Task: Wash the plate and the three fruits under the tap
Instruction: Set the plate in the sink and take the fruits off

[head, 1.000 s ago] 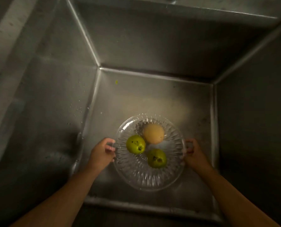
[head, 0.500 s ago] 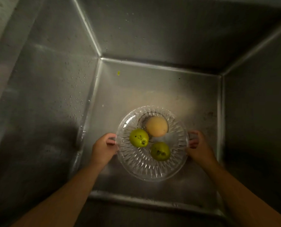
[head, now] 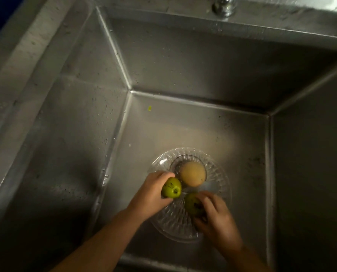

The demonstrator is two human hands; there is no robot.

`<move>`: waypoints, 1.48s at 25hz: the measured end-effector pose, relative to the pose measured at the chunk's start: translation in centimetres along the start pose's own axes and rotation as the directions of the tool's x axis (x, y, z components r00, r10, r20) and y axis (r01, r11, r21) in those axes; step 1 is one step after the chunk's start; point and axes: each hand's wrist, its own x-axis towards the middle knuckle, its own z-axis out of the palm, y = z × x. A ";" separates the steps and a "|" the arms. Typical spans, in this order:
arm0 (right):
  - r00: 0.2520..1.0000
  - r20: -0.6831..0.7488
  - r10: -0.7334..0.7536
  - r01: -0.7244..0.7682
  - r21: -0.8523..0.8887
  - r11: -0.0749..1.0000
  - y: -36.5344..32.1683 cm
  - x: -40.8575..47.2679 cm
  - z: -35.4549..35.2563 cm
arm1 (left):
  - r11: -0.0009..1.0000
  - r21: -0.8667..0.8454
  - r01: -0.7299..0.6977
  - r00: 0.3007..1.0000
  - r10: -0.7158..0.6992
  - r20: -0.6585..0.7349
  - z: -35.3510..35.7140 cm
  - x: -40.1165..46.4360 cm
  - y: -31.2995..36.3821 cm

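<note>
On sink floor (head: 183,132), near front right: our glass plate (head: 220,173), tan fruit (head: 192,173) at its far side. Our left hand (head: 152,195), fingers wrapped round bright green fruit (head: 171,187). Our right hand (head: 216,218), fingers closed on darker green fruit (head: 192,205), blurred. Tap base (head: 223,5) at top edge. We read no labels or writing.
</note>
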 end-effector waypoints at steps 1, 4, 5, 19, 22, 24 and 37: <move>0.999 -0.037 0.020 -0.017 0.074 0.997 -0.3 0.1 -0.7 | 0.998 -0.058 0.024 0.999 -0.027 -0.047 -0.7 -0.1 0.1; 0.986 -0.153 0.066 -0.028 0.237 0.971 -2.2 2.4 -3.6 | 0.966 -0.238 0.105 0.962 -0.159 -0.224 -3.8 0.6 0.5; 0.980 -0.181 0.086 -0.031 0.287 0.957 -3.0 4.1 -4.6 | 0.947 -0.292 0.135 0.940 -0.215 -0.264 -4.9 1.4 0.6; 0.962 -0.180 0.206 -0.152 0.275 0.949 -3.3 30.1 0.1 | 0.956 -0.157 0.249 0.811 -0.294 -0.505 -11.0 18.5 -5.8; 0.966 -0.200 0.163 -0.108 0.260 0.960 -3.1 31.0 0.8 | 0.961 -0.156 0.228 0.824 -0.276 -0.494 -10.6 19.4 -6.9; 0.973 -0.163 0.164 -0.117 0.263 0.958 -3.3 30.9 0.7 | 0.957 -0.182 0.224 0.832 -0.285 -0.477 -10.3 19.4 -7.2; 0.921 0.311 0.234 -0.370 0.519 0.770 4.3 10.3 -5.8 | 0.913 -0.359 0.192 0.981 -0.177 0.075 -1.7 4.0 -0.4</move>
